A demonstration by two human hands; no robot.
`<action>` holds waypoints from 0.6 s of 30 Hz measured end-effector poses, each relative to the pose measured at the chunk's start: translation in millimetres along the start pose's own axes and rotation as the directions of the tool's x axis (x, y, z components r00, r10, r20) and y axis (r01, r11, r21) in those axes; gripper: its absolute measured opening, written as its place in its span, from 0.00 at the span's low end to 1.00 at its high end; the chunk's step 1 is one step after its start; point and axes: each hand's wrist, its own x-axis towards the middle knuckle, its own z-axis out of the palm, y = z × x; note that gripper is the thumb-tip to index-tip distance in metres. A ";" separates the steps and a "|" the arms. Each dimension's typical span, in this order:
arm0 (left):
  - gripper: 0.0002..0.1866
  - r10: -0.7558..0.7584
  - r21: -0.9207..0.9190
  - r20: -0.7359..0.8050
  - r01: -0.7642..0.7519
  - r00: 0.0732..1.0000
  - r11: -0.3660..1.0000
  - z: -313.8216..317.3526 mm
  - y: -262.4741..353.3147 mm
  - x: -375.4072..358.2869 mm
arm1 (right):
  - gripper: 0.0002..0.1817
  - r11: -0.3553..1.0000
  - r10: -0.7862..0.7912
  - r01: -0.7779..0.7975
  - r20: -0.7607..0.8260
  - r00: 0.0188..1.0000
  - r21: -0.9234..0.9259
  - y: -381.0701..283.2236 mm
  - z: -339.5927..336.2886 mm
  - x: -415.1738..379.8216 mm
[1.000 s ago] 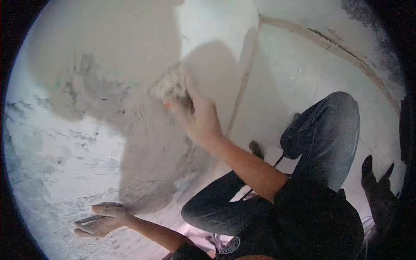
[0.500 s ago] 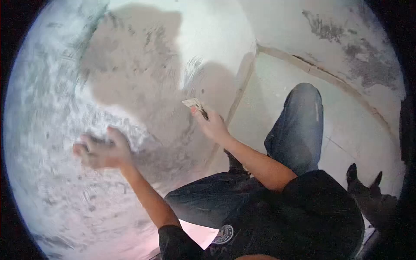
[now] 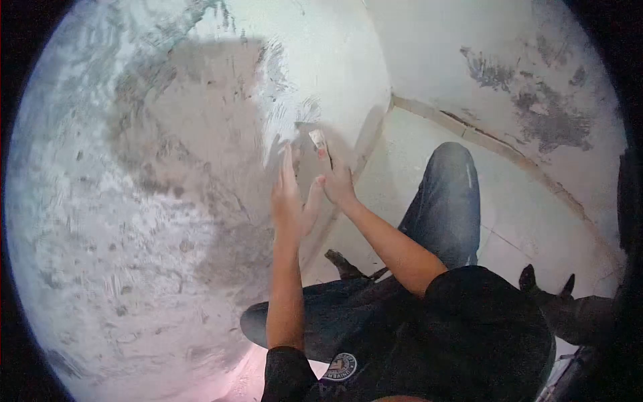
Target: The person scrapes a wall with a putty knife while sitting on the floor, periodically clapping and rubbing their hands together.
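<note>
A small scraper (image 3: 317, 139) with a pale, plaster-smeared blade points up and away from me, and my right hand (image 3: 339, 179) is wrapped round its handle. My left hand (image 3: 289, 201) stands just left of it, empty, with fingers stretched upward and the thumb apart, its tip close to the right hand. Both hands are in front of a wall (image 3: 167, 228) patched with white and grey plaster. The upper part of the scraper's handle is covered by my fingers.
A light tiled floor (image 3: 402, 144) meets the walls along a brownish skirting edge (image 3: 495, 141). My bent knee (image 3: 449, 174) is to the right of the hands. On the second wall is a dark grey patch (image 3: 549, 117). A dark shoe (image 3: 345, 264) shows below.
My left hand has swung right, from low over the wall to beside the right hand, its fingers straightened. The scraper has turned more upright and shifted slightly right and up.
</note>
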 end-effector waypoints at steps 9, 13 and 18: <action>0.26 -0.365 -0.449 0.257 0.445 0.895 0.775 95.5 -50.2 71.6 | 0.31 0.946 -0.078 0.098 -0.078 0.994 0.307 59.1 25.6 69.0; 0.23 -0.538 -0.429 0.132 0.537 0.832 0.726 104.6 -34.5 86.7 | 0.22 0.993 -0.073 0.091 -0.224 0.972 0.073 20.6 25.4 68.2; 0.25 -0.571 -0.271 0.046 0.560 0.820 0.783 103.0 -19.3 91.3 | 0.33 0.993 0.092 -0.089 -0.037 0.995 0.083 12.9 15.0 63.3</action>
